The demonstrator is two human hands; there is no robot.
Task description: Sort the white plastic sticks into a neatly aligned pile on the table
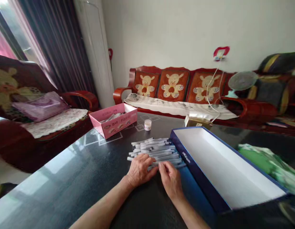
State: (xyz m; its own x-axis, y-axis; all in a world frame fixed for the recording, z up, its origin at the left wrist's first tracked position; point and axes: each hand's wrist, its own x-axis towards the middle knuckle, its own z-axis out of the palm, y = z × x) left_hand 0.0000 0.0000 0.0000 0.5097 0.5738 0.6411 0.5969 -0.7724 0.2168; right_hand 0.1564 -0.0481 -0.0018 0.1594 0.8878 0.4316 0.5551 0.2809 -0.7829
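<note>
A loose pile of slim whitish pen-like tubes (pixel 159 148) lies on the dark tabletop, most pointing left to right. My left hand (pixel 140 168) is at the near side of the pile, fingers bent, with a pale tube partly showing between its forefinger and thumb. Close beside it, my right hand (pixel 170 178) is closed with thumb and forefinger pinched; what lies inside its fingers is hidden. The two thumbs almost meet. A long blue box with a white inside (pixel 224 162) stands open just right of the pile.
A pink box (pixel 118 125) holding more whitish tubes stands at the back left. Near it is a small white round tub (pixel 147 125). Behind the blue box sits a gold-brown box (pixel 198 121). A green and white packet (pixel 264 160) lies at the right.
</note>
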